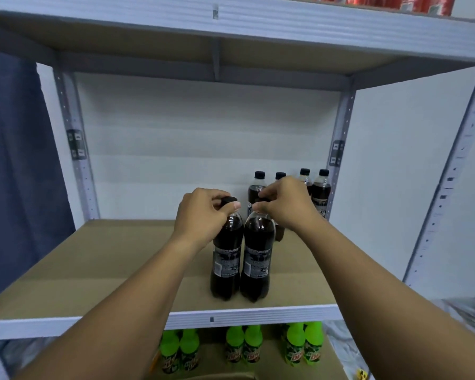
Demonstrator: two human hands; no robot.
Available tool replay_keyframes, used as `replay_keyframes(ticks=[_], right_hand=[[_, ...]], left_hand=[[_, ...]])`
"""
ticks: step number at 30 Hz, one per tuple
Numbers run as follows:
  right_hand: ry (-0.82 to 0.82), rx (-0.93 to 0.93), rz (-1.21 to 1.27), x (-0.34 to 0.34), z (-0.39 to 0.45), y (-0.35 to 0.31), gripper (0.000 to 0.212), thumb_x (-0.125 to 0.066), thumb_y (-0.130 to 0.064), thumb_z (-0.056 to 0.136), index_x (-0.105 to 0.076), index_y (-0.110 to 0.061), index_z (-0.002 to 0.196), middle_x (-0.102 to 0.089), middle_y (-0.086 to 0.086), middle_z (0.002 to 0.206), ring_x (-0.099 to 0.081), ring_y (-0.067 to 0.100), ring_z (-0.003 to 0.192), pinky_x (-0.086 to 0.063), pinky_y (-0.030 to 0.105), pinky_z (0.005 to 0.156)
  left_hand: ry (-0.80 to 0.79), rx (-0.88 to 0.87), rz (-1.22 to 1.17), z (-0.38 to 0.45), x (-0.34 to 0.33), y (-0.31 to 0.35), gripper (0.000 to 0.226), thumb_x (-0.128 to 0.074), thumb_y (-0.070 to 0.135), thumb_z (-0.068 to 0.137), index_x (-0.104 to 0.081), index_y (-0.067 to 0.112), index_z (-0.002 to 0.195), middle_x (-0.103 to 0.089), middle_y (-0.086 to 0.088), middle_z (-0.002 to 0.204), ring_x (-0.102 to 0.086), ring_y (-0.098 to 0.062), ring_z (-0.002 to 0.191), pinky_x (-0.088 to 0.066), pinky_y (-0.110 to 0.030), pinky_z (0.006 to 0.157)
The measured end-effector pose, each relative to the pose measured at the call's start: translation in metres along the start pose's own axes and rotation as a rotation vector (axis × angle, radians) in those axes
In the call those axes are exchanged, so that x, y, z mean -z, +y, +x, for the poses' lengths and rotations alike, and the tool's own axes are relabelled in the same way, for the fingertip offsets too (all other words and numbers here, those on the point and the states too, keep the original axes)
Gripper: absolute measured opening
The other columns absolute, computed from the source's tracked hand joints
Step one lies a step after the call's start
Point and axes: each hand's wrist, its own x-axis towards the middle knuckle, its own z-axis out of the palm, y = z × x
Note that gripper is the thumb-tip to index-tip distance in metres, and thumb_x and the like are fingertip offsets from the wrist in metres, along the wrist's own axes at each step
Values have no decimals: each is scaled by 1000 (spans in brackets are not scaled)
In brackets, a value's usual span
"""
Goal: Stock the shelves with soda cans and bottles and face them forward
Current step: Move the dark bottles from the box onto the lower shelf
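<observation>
Here, each hand (203, 212) (283, 204) gripping a bottle (226, 250) (257, 256) cap (upright)

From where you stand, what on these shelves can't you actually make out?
Head view only:
- Cap of the right front bottle: covered by the right hand.
- Front brand labels of both front bottles: turned away; the left front bottle shows small print, too blurred to read.
- Back-row bottles: partly hidden behind the right hand.
- Red packs on the top shelf: cut off by the frame's top edge.
</observation>
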Motion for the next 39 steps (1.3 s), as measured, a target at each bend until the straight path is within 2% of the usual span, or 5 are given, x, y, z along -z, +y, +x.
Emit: replay_keyframes(ticks=[9,14,23,35,39], right_hand=[[289,5,407,-43,-48,36,64,-85,-29,79,-60,-24,137,-66,-6,127,-64,7,111,-54,28,98],[60,-134,485,-100,-83,88,72,-89,-44,68,-54,-33,130,-64,-19,119,-61,0,111,-53,20,93],[66,-71,315,-109,-69,138,70,-88,-45,69,-60,-27,130,-63,-27,100,-52,-28,91,-38,-4,76],[143,-107,229,-72,-4,246,55,-87,-34,75,-63,-24,123,-72,-18,106,-67,-1,102,-54,21,88],[176,-109,232,-66,15,272,49,-86,-26,76,-64,-31,120,-70,-25,94,-65,-11,95,-50,11,81]], left_hand=[[-14,43,-268,-50,-16,-46,84,-79,51,79,-43,37,152,-50,20,148,-47,4,134,-39,-27,112],[-88,121,-233,-96,-42,-87,60,-82,41,80,-51,58,129,-62,40,123,-57,10,121,-52,-24,99],[-122,102,-229,-78,-84,-96,55,-83,29,83,-58,36,131,-67,31,114,-65,12,106,-51,-7,85],[-149,127,-209,-12,-222,-93,73,-71,66,68,-50,43,134,-75,8,116,-71,-10,108,-58,-39,95],[-173,141,-274,11,-264,-100,79,-75,66,67,-50,39,137,-71,5,125,-69,-15,113,-55,-44,100]])
